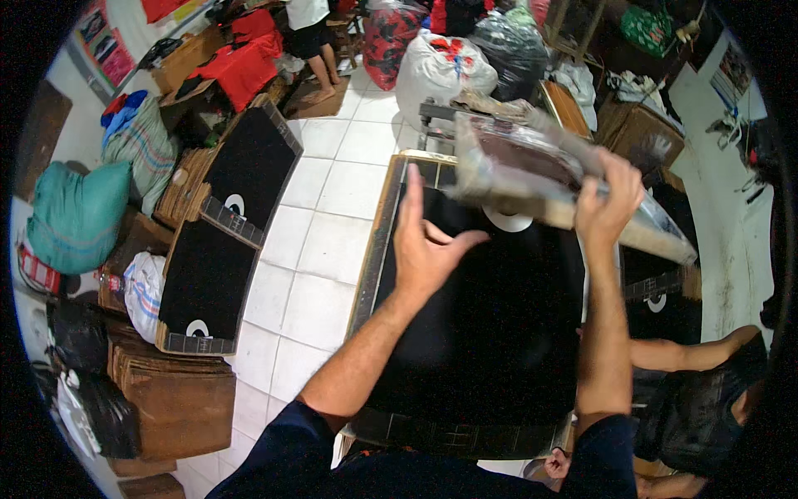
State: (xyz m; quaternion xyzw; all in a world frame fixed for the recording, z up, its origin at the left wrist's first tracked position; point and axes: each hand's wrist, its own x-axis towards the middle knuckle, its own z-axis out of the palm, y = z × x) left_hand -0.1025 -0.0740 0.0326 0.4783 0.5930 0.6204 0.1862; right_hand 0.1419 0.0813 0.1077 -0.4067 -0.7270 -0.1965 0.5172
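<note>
A large black panel (465,333) on a board with taped, marked edges lies in front of me, with a white round print partly showing near its far end. My right hand (608,198) grips a blurred, tilted rectangular framed screen (519,154) raised over the panel's far right part. My left hand (428,245) is open above the panel's left part, thumb out, just short of the frame. A metal clamp fitting (436,121) sits at the far edge, partly behind the screen.
Black panels (208,283) on boards line the left, beside stacked brown boards (179,399) and sacks (79,216). More bags (445,71) stand beyond a tiled floor (328,249). A co-worker's arm (690,353) is close at lower right; another person's legs (320,62) show at the back.
</note>
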